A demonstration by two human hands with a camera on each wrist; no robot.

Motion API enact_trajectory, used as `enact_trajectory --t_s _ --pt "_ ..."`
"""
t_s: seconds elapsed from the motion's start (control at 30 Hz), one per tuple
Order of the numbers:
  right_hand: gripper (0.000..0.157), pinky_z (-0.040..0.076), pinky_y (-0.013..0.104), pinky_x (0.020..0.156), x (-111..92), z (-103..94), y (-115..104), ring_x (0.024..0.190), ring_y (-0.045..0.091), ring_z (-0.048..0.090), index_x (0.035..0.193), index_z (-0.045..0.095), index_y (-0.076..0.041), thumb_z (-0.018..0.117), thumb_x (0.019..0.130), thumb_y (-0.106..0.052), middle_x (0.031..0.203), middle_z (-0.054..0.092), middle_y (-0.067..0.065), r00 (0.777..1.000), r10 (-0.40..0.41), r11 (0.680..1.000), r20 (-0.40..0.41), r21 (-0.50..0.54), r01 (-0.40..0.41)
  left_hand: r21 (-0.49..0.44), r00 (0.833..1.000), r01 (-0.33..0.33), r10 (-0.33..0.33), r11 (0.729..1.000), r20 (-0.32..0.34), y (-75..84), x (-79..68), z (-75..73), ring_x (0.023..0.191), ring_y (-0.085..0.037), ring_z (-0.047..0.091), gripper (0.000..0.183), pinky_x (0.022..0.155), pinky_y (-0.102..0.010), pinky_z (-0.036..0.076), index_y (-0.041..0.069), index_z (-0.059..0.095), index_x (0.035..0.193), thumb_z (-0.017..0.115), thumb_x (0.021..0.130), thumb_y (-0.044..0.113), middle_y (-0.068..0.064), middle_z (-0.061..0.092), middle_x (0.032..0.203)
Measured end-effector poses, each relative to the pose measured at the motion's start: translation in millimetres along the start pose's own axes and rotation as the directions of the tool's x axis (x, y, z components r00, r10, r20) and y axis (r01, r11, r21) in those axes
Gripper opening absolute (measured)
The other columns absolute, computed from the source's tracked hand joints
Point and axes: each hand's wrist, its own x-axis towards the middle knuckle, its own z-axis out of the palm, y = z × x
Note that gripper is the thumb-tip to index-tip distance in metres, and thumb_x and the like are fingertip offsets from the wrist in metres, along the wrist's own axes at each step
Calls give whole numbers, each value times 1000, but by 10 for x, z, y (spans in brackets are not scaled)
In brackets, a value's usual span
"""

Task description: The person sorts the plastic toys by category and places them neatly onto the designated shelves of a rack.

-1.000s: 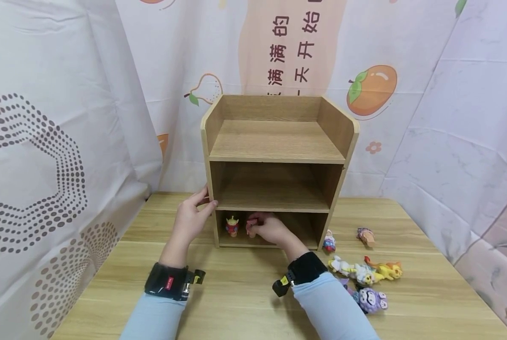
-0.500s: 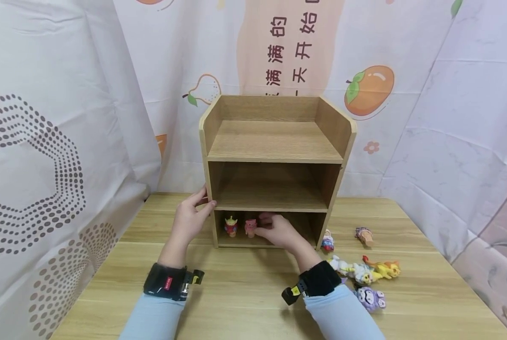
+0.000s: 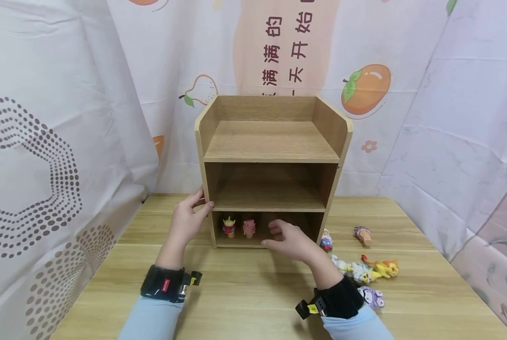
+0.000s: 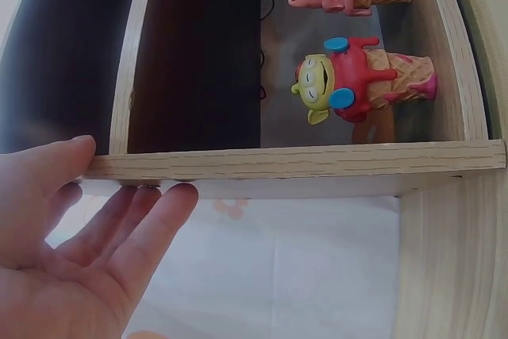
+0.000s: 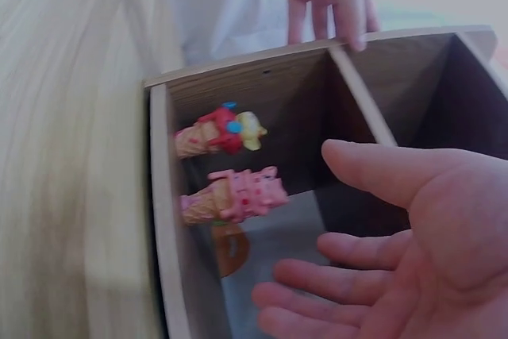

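Right hand [image 3: 293,240] withdrawn, pink figure [image 3: 249,228] seemingly behind edge [image 3: 244,246]

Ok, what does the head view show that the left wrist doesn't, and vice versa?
Only the head view: the right hand and loose figures on the table.
Only the left wrist: waffle pattern on the cones, a pale patch at the back.
Both: the left hand gripping the shelf unit, and the red figure and pink figure in its bottom compartment.

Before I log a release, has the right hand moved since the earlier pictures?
Yes: against the shelf, the right hand has moved rightward and outward, away from the pink figure.
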Motion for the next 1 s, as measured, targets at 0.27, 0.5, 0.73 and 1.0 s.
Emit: enact_trajectory --t_s 0.27,0.5,0.73,1.0 --pt "56 54 48 97 -240 -178 -86 117 34 64 133 61 -2 75 94 -39 127 65 12 995 -82 997 59 -8 82 14 1000 -10 10 1000 -4 -4 -21 3 120 -33 63 58 81 -35 61 3 48 150 70 99 19 -18 52 148" --pt "52 54 49 96 -403 -375 -150 115 30 65 131 63 -3 72 96 -40 126 67 9 987 -140 989 73 -29 142 3 1000 -16 16 1000 -12 5 -27 9 120 -33 63 57 80 -35 61 3 49 149 71 99 17 -18 54 147" --pt "49 56 41 94 -560 -607 -209 113 26 66 131 62 -1 69 99 -38 124 66 9 985 -151 988 81 -19 153 15 1000 -23 23 1000 -17 -7 -12 18 119 -33 64 56 79 -33 61 1 49 148 70 98 16 -19 54 146" --pt "49 55 39 94 -685 -801 -255 114 24 65 132 61 -2 69 99 -38 125 66 8 987 -155 987 51 -29 157 4 1000 -22 22 1000 -22 9 -10 12 119 -32 64 56 79 -33 61 4 50 149 71 98 16 -17 56 145"
